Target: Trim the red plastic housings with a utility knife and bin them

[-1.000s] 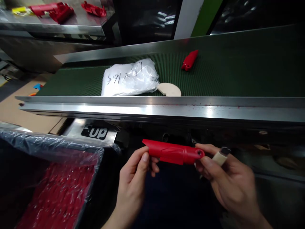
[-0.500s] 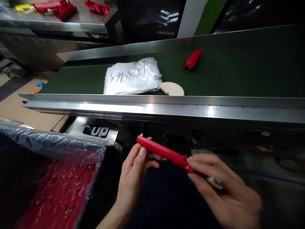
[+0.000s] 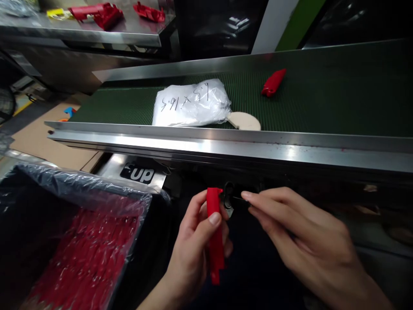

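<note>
Upright in my left hand [image 3: 201, 239] is a long, narrow red plastic part [image 3: 213, 201], gripped between the thumb and curled fingers. A small peg sticks out near its top, and a notch shows at its lower end. My right hand [image 3: 303, 232] is pinched on a thin-bladed tool [image 3: 238, 198]. Only the slim tip shows past the fingertips, pointing left toward the top of the red part without touching it. The tool's handle is hidden by the hand.
Ahead runs a green conveyor belt [image 3: 309, 103] with a metal rail [image 3: 200, 142]. On it lie a white plastic-wrapped packet [image 3: 190, 103], a beige disc [image 3: 245, 121] and another red part [image 3: 273, 82]. At left stands a plastic-lined bin [image 3: 146, 211] of red parts [image 3: 87, 249].
The red part has turned from slanting sideways to upright in my left hand. My right hand has let go of its lower end and moved up beside its top.
</note>
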`<state>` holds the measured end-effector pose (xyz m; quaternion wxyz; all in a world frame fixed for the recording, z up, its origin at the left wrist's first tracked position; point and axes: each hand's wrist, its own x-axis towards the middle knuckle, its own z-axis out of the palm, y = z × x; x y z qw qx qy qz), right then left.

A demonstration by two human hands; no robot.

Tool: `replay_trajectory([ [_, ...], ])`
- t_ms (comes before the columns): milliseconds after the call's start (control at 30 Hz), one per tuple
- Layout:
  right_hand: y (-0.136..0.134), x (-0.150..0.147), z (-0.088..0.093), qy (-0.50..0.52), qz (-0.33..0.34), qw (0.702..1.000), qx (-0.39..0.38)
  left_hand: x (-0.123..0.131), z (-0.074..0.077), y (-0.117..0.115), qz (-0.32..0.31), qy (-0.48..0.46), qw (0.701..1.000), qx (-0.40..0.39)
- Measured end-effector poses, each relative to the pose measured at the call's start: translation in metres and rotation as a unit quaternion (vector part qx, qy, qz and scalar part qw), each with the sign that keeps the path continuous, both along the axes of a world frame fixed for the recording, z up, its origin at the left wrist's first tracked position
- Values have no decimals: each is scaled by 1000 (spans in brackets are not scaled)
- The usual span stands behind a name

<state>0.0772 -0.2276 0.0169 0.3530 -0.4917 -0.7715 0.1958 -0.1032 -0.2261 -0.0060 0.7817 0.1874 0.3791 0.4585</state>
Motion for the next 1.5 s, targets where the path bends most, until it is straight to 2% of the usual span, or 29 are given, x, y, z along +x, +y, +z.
replay_trajectory([
  [133, 7, -5, 6, -55, 15, 997, 59, -1, 3, -5, -25, 8, 1000, -1],
  [400, 11, -9, 11, -78, 49, 991, 95, 1, 15, -7, -12, 31, 999, -37],
  [800, 9, -7, 11, -85, 55, 988, 113, 2, 17, -11, -8, 40, 998, -42],
  [967, 10, -5, 12, -106, 64, 986, 115, 3, 17, -8, -5, 37, 997, -67],
  [1233, 10, -8, 14, -134, 70, 979, 134, -2, 14, -2, 23, 140, 989, -33],
  [1500, 3, -7, 12, -167, 89, 976, 110, -3, 18, 9, -20, 29, 998, -47],
])
